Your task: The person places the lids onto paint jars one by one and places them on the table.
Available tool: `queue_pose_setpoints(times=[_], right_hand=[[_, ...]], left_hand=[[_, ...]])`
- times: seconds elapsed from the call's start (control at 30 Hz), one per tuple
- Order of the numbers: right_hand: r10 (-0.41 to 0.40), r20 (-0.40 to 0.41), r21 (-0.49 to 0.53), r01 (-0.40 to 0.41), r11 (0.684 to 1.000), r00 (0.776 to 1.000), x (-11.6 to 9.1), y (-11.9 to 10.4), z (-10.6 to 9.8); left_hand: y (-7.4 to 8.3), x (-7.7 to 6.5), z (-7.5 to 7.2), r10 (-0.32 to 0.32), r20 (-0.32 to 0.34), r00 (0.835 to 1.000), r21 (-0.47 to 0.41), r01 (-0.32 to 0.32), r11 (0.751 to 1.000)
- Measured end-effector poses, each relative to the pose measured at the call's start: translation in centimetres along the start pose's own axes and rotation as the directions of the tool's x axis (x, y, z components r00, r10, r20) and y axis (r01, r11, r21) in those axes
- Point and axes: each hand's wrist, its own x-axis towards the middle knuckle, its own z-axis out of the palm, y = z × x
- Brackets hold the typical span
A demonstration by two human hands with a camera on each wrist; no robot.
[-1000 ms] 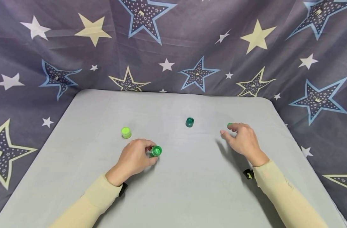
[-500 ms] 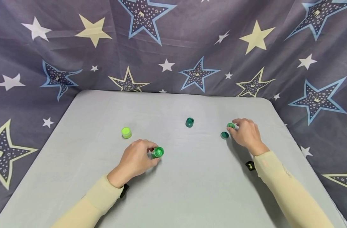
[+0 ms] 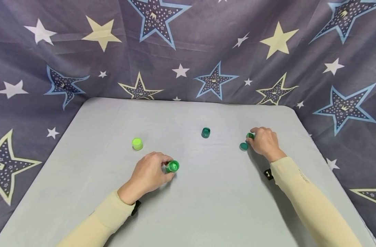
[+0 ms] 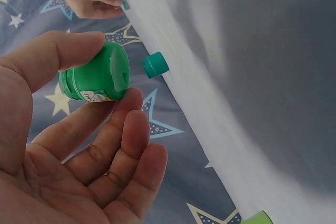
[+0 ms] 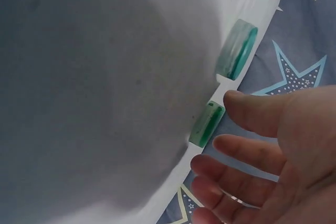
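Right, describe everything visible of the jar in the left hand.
The jar is small, round and bright green, glossy like plastic, with a partly visible pale label on its side. No lid is on it; its open mouth shows green inside. The left hand pinches it between thumb and fingers, mouth up but tilted, apparently above the table.

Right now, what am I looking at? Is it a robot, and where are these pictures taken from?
No robot: these are one person's bare hands. The big picture comes from a camera on the person's head, looking down at the table. The other two come from a camera on each wrist, up close. The left hand holds an open green jar. The right hand is at a small green lid; I can't tell if it touches it. Beside that lies a teal lid. An open teal jar stands near the middle, and a lime-green jar farther left.
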Motion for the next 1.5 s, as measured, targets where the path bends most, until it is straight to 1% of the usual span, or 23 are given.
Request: queue_pose_setpoints(times=[0.23,0.4,0.57,0.83,1.17,1.33,1.5], right_hand=[[0.006,0.035,-0.016,-0.005,1.000,0.999,0.6,0.1,0.3],[0.014,0.035,-0.017,-0.014,1.000,0.999,0.8,0.0,0.4],[0.030,0.030,-0.011,-0.030,0.999,0.999,0.6,-0.3,0.1],[0.019,-0.034,0.036,-0.018,0.999,0.999,-0.4,-0.6,-0.5],[-0.036,-0.123,0.096,0.048,0.994,0.992,-2.0,-1.1,-1.0],[-0.049,-0.151,0.121,0.068,0.990,0.987,-2.8,-1.6,-1.3],[-0.083,-0.176,0.134,0.107,0.985,0.981,-3.5,-1.9,-1.4]], left_hand=[[0.1,-0.1,0.1,0.008,-0.007,1.000,0.003,-0.008,1.000],[0.2,-0.1,0.1,0.016,-0.009,1.000,0.000,-0.016,1.000],[0.2,0.0,0.3,0.021,-0.004,1.000,-0.006,-0.021,1.000],[0.3,0.1,0.5,0.022,-0.001,1.000,-0.010,-0.022,1.000],[0.5,0.3,0.5,0.022,-0.008,1.000,-0.010,-0.022,1.000],[0.6,0.4,0.5,0.023,-0.010,1.000,-0.007,-0.023,1.000],[0.7,0.4,0.5,0.020,-0.009,1.000,0.000,-0.021,1.000]])
